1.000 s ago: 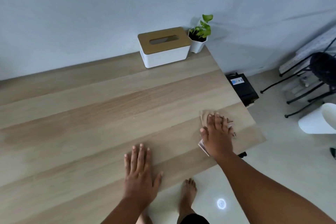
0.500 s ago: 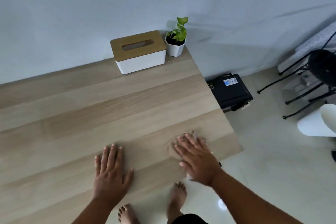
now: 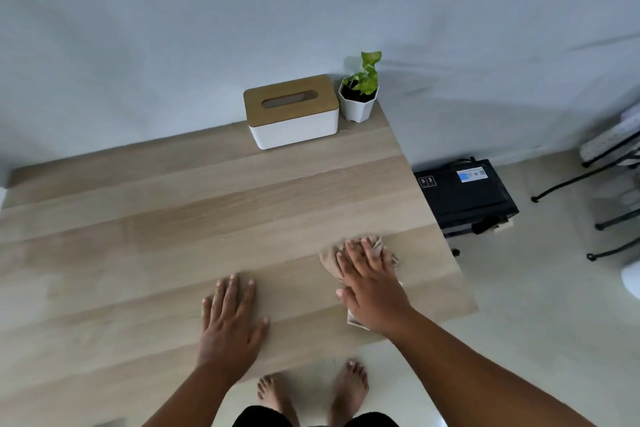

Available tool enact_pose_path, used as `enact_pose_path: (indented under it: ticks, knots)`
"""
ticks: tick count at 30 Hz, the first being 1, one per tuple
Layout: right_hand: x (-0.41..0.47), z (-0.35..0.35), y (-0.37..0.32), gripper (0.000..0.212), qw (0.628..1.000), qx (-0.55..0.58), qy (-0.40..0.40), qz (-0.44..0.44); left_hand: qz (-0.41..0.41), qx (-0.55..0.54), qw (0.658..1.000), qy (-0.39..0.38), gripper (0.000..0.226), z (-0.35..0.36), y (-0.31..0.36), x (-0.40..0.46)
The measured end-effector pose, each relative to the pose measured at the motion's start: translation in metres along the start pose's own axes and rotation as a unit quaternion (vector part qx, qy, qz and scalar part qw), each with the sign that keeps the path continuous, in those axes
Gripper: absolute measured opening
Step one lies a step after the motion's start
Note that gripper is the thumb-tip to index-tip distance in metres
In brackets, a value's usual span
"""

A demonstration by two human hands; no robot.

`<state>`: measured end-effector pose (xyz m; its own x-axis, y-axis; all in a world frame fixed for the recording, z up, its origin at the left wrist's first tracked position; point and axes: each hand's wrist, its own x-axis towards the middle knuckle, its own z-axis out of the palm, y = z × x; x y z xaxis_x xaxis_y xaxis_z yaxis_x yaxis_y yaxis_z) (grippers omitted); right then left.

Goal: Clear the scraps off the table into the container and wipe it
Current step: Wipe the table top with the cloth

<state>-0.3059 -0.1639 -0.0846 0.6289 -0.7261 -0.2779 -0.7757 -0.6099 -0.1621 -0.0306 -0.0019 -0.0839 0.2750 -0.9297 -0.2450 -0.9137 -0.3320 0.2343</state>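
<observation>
- While we lean over the wooden table [image 3: 173, 225], our right hand [image 3: 372, 291] lies flat on a crumpled beige cloth [image 3: 329, 258], fingers [image 3: 349, 253] straight and slightly spread, pressing it to the tabletop near the right edge.
- Our left hand [image 3: 230, 319] rests palm down on the bare wood, fingers straight and a little apart, thumb splayed, holding nothing.
- Both forearms reach in from the near edge; the right angles in from the lower right corner.
- At the far side, against the wall, stand a white tissue box [image 3: 292, 113] with a wooden lid and, just beside it, a small potted plant [image 3: 360, 94].
- We see no scraps on the surface.
</observation>
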Motion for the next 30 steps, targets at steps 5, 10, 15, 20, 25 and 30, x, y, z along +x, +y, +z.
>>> enact_pose_path:
  ticks: [5, 10, 15, 20, 25, 30]
  knots:
    - [-0.046, 0.022, -0.020, 0.074, 0.995, -0.023, -0.005, -0.099, 0.015, -0.007, 1.000, 0.000, 0.096, -0.001, 0.000, 0.001]
    - [-0.067, 0.010, 0.020, 0.075, 0.995, -0.060, -0.038, -0.076, 0.044, 0.052, 0.997, -0.034, 0.088, -0.001, -0.018, 0.017]
    - [-0.070, -0.007, 0.049, 0.072, 0.994, -0.067, -0.060, 0.056, 0.060, 0.059, 0.996, -0.043, 0.088, -0.013, -0.033, 0.040]
    - [-0.070, -0.019, 0.049, 0.070, 0.989, -0.083, -0.083, 0.086, 0.090, 0.065, 0.993, -0.047, 0.091, -0.022, -0.049, 0.056]
    - [-0.065, -0.019, 0.047, 0.092, 0.983, -0.061, -0.088, 0.149, 0.105, 0.058, 0.991, -0.051, 0.091, -0.026, -0.062, 0.063]
    - [-0.056, -0.018, 0.034, 0.075, 0.976, -0.025, -0.084, 0.201, 0.109, 0.055, 0.991, -0.046, 0.090, -0.019, -0.066, 0.061]
